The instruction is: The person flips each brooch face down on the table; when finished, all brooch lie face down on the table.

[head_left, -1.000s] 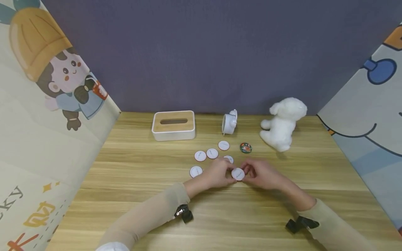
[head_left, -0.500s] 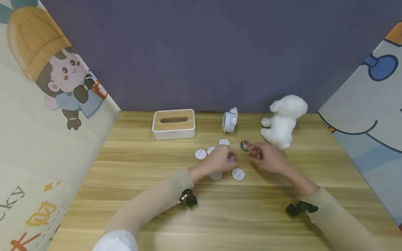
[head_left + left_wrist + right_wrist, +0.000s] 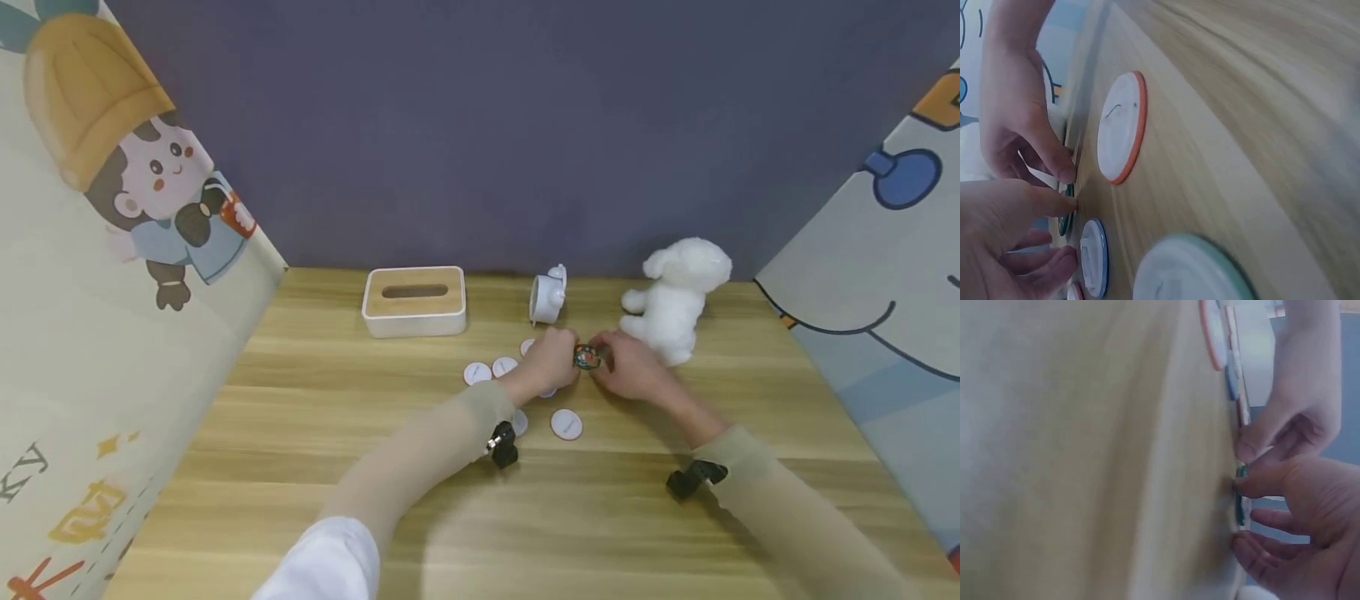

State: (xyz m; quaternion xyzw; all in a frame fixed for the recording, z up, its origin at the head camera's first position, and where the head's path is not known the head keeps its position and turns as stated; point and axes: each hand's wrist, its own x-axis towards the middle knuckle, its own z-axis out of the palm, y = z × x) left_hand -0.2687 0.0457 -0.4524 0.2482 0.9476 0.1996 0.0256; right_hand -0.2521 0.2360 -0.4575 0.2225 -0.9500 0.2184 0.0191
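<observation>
A round button badge (image 3: 587,357) with a dark green patterned face is at the centre of the table, between both hands. My left hand (image 3: 553,358) grips its left edge, and my right hand (image 3: 632,367) holds its right edge with thumb and fingers. From the right wrist, the badge (image 3: 1240,509) appears edge-on, partly hidden by fingers. Several other badges lie white back up: one nearer (image 3: 566,424), one by the left wrist (image 3: 519,422), others farther left (image 3: 477,373). The left wrist view shows an orange-rimmed badge (image 3: 1119,128) and a blue-rimmed one (image 3: 1093,259) beside the hands.
Along the back stand a white tissue box (image 3: 415,323) with a wooden lid, a small white alarm clock (image 3: 547,298) and a white plush animal (image 3: 671,304), close behind the right hand. Printed panels flank the wooden table (image 3: 300,467).
Both hands have let go of the nearer white-backed badge and moved back to the green one. The left hand has crossed rightward over other badges to reach it.
</observation>
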